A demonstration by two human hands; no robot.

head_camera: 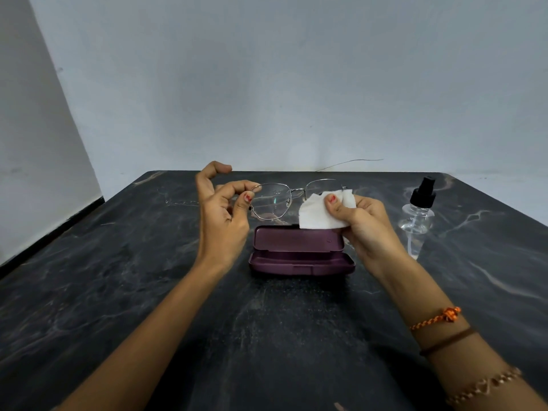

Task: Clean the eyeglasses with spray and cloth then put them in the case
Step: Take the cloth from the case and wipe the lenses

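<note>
Thin silver-framed eyeglasses (274, 200) are held in the air above the open case. My left hand (221, 212) pinches the left rim between thumb and finger. My right hand (360, 223) presses a white cloth (318, 212) around the right lens, which the cloth mostly hides. The maroon case (299, 250) lies open on the dark marble table (148, 277), lid upright, right below the glasses. A clear spray bottle (418, 215) with a black nozzle stands to the right of my right hand, apart from it.
Grey walls close off the table's far edge and the left side. A thin wire (350, 163) runs along the wall behind the table. Bracelets circle my right wrist.
</note>
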